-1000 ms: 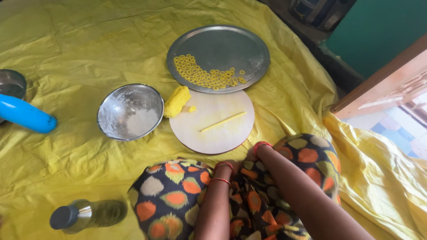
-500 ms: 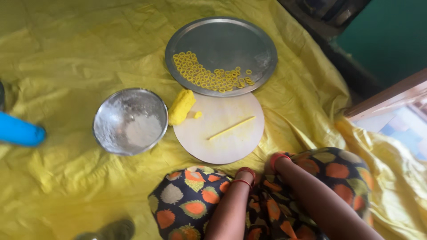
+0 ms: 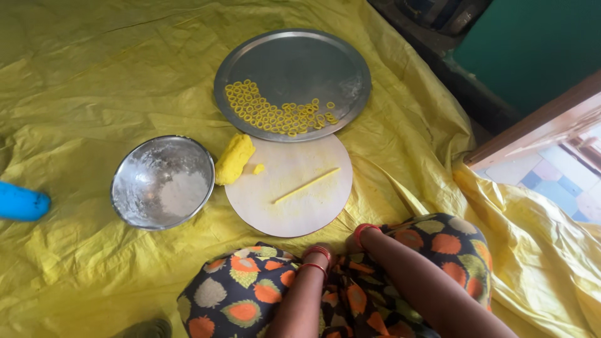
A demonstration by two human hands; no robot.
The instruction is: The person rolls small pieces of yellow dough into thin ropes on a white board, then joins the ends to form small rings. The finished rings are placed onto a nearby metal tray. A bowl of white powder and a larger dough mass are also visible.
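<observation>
Both my forearms, with red bangles at the wrists, reach down into my lap over a dark cloth with orange and green prints. My left hand [image 3: 318, 258] and my right hand [image 3: 363, 235] are tucked into the cloth, so the fingers are hidden. Just beyond them lies a round white board [image 3: 294, 209] with a thin yellow dough rope [image 3: 307, 185] on it. A yellow dough lump [image 3: 234, 159] and a small dough bit [image 3: 258, 169] sit at the board's left edge. Behind it, a steel plate [image 3: 300, 53] holds several yellow dough rings [image 3: 275, 114].
A steel bowl [image 3: 134, 188] with white flour stands left of the board. A blue rounded object [image 3: 22, 201] lies at the far left. All of it rests on a crumpled yellow plastic sheet [image 3: 94, 75]. A dark bottle cap [image 3: 149, 328] shows at the bottom; a wooden frame [image 3: 538, 125] runs at the right.
The view has shifted, so the bottle at the lower left has almost left the picture and the board sits nearer the middle. My hands stay in my lap.
</observation>
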